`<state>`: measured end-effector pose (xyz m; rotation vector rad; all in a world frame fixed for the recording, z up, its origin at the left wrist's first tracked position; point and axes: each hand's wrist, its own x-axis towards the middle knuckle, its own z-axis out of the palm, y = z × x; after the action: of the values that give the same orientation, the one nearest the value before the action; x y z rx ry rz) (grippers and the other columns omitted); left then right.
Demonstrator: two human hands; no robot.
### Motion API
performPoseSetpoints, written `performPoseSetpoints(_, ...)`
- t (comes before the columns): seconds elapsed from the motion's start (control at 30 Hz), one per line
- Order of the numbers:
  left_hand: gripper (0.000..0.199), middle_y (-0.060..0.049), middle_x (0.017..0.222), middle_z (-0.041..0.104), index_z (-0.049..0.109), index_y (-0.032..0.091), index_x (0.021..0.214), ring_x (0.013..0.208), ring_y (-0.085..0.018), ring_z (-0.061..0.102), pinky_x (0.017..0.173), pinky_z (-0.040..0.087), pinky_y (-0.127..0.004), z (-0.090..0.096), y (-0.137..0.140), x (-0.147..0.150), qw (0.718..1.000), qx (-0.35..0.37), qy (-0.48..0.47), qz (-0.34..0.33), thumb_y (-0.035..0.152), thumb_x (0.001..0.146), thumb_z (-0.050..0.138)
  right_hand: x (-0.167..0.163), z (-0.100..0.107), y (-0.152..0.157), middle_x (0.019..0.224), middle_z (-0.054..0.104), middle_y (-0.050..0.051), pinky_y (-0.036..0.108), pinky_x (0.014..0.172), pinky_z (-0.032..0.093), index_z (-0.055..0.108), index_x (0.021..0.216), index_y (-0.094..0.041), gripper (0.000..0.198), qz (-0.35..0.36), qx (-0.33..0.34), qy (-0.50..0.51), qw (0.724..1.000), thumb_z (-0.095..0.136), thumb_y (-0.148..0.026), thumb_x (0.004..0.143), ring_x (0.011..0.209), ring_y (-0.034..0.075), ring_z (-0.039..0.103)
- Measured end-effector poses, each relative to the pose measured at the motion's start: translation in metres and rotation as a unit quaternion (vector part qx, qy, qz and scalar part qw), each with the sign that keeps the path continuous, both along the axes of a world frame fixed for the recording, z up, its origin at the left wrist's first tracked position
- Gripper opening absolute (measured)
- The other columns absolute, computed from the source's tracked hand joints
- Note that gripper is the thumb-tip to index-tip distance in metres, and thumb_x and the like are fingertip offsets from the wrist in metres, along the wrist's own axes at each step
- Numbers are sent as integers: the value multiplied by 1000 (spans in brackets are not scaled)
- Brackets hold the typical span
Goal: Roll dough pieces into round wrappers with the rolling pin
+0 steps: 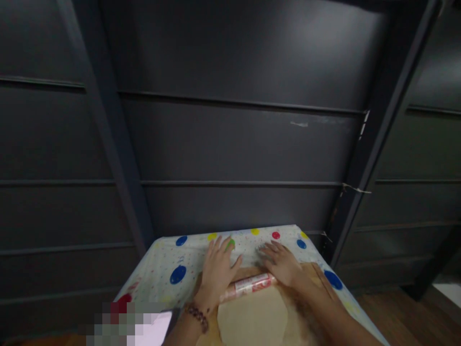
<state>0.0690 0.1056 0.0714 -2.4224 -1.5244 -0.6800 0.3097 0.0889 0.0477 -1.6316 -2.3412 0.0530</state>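
A rolling pin (248,286) with a red and white printed wrap lies across the far edge of a flat, pale sheet of dough (254,319). Beneath them is a brown wooden board (297,324). My left hand (218,266) rests with its palm over the pin's left end, fingers stretched out and spread beyond it. At the other end, my right hand (283,264) touches the pin near its palm; its fingers are extended, apart and slightly blurred. Neither hand's fingers wrap round the pin. A dark beaded bracelet (199,318) circles my left wrist.
A white tablecloth (158,269) with colourful dots covers the table. At lower left, a dark-edged object with a bright surface (154,329) is partly blurred out. A dark panelled wall (237,144) rises directly behind the table. Brown flooring (385,312) shows at right.
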Motion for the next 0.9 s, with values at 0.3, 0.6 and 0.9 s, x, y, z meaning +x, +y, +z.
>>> performPoseSetpoints(0.3,46,-2,149,52,57,32,135,139,-31,44,113,41,-54,-28,-78,-19,990,-90,7,-111,52,93,54,4,2,-102,151,48,1,53,117,32,46,147,-33,45,8,2,54,998,35,-39,104,139,26,43)
performPoseSetpoints(0.6,55,3,155,41,37,37,150,139,-29,44,111,45,-53,-30,-96,-41,985,-60,45,-156,52,98,46,21,34,-134,152,45,-6,61,118,27,37,150,-44,47,17,-17,37,999,36,-48,103,140,29,42)
performPoseSetpoints(0.9,45,-4,149,52,53,29,140,139,-30,44,115,38,-55,-7,-80,-12,992,-92,2,-88,47,99,42,-17,6,-101,153,45,-1,51,119,30,44,149,-30,46,20,39,45,998,32,-35,104,141,25,40)
